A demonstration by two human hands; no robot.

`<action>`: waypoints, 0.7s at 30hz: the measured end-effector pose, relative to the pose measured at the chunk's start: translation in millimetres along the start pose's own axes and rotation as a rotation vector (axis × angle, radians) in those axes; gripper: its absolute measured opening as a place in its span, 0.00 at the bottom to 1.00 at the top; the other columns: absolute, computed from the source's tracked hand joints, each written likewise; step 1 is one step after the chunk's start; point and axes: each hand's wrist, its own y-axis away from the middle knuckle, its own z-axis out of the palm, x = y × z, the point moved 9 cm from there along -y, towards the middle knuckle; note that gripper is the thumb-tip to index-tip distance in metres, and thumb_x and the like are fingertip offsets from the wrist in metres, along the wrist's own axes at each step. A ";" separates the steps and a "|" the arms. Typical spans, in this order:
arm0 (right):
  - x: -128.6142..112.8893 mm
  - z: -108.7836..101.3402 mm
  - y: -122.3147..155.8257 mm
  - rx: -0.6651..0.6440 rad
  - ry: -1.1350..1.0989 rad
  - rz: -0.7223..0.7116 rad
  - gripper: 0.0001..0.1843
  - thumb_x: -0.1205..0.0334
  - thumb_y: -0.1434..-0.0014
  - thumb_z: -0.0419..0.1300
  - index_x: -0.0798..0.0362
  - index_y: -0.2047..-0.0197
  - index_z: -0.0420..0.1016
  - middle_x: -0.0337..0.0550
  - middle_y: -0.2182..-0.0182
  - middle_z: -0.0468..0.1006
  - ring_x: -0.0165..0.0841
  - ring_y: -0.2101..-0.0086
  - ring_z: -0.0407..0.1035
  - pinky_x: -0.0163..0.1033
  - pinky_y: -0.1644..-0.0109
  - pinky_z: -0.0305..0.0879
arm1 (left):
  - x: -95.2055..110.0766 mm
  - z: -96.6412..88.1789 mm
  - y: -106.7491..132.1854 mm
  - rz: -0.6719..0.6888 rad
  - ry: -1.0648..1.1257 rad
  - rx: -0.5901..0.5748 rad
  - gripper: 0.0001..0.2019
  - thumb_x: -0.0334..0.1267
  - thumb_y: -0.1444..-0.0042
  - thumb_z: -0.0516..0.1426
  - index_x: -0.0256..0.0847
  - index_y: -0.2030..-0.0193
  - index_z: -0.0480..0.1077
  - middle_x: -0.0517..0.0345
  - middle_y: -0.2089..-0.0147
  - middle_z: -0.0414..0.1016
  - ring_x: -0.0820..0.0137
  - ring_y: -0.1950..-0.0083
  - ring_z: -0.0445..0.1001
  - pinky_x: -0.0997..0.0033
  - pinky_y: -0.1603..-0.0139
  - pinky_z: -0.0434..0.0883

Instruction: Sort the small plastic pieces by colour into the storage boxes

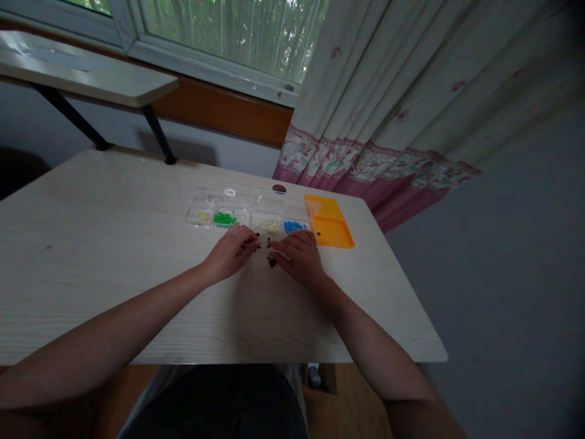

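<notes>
Small dark brown pieces (272, 262) lie on the table between my two hands. My left hand (232, 251) is curled, thumb against the fingers, with dark bits at its fingertips; what it pinches is too small to make out. On the other side, my right hand (299, 256) rests low over the table, its fingers stretched to the left and thumb apart, beside the brown pieces. Just beyond both hands stand clear plastic boxes with open lids. They hold yellow pieces (202, 216), green pieces (225, 218), cream pieces (267, 227) and blue pieces (295, 226).
An orange tray (336, 233) lies open right of the clear boxes, a dark piece near its left edge. A dark oval object (279, 189) sits behind the boxes. A raised shelf (137, 91) stands at the back left of the table (114, 256). A curtain (365, 158) hangs behind.
</notes>
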 end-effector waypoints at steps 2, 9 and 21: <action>-5.8 0.6 -1.5 0.003 0.003 -0.015 0.10 0.57 0.37 0.62 0.44 0.52 0.78 0.37 0.66 0.80 0.34 0.59 0.68 0.42 0.48 0.57 | -1.5 2.7 0.1 -0.018 0.026 0.005 0.11 0.40 0.34 0.49 0.38 0.65 0.67 0.55 0.65 0.69 0.66 0.61 0.66 0.64 0.58 0.63; -8.9 -1.6 -3.9 0.035 0.027 -0.022 0.07 0.55 0.37 0.62 0.45 0.58 0.80 0.37 0.67 0.80 0.34 0.60 0.69 0.42 0.48 0.57 | 3.6 13.2 0.2 -0.008 0.056 -0.031 0.12 0.41 0.34 0.50 0.38 0.65 0.67 0.56 0.67 0.67 0.67 0.62 0.64 0.66 0.60 0.62; -12.2 11.1 -4.0 -0.036 0.025 -0.007 0.07 0.60 0.34 0.59 0.47 0.60 0.80 0.38 0.70 0.80 0.33 0.63 0.69 0.43 0.49 0.56 | -3.7 17.5 0.6 -0.055 0.050 -0.084 0.12 0.42 0.34 0.50 0.38 0.65 0.69 0.55 0.67 0.69 0.66 0.62 0.65 0.66 0.61 0.63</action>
